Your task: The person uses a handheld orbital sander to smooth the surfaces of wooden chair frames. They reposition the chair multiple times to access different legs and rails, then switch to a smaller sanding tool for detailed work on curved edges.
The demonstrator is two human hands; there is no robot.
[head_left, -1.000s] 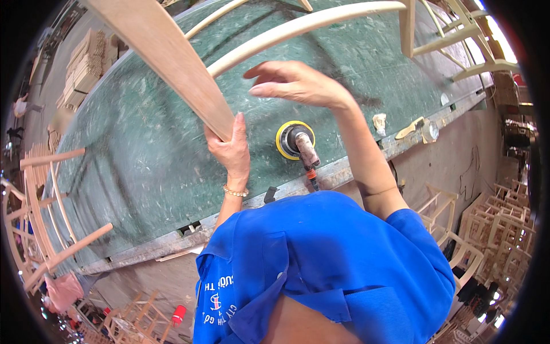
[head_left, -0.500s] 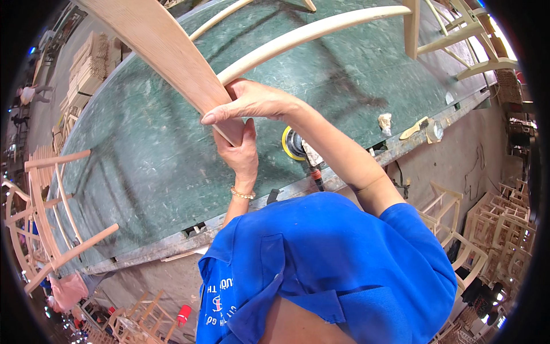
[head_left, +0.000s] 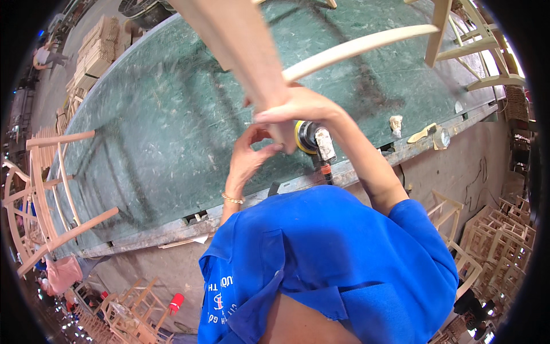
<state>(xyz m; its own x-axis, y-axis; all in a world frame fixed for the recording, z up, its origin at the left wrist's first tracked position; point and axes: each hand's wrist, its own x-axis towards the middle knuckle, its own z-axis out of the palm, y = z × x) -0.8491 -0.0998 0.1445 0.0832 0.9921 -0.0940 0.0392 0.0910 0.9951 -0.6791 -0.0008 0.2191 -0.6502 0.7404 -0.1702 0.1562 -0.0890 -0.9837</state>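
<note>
A pale, unpainted wooden chair frame (head_left: 358, 47) reaches over the green tabletop (head_left: 172, 120); its near flat board is smeared by motion. My right hand (head_left: 303, 106) is wrapped round this board close to its lower end, thumb across the front face. Lower down and to the left, my left hand (head_left: 247, 157) arches at the board's end, thumb tip on the wood and fingers at its left edge, with a gap inside the curl. Just right of the board's end lies a round sander (head_left: 309, 137) with a yellow-rimmed pad, partly covered by the wood.
Along the table's near edge on the right are a crumpled pale piece (head_left: 396, 125), a brush (head_left: 421, 133) and a clear jar (head_left: 441, 138). Another wooden chair frame (head_left: 74, 236) leans at the left end. Stacked wood (head_left: 98, 49) and a distant person (head_left: 44, 57) appear beyond.
The chair frame and both hands have shifted right, and the board has turned steeper. My left hand's grip has loosened into a wider arch at its end.
</note>
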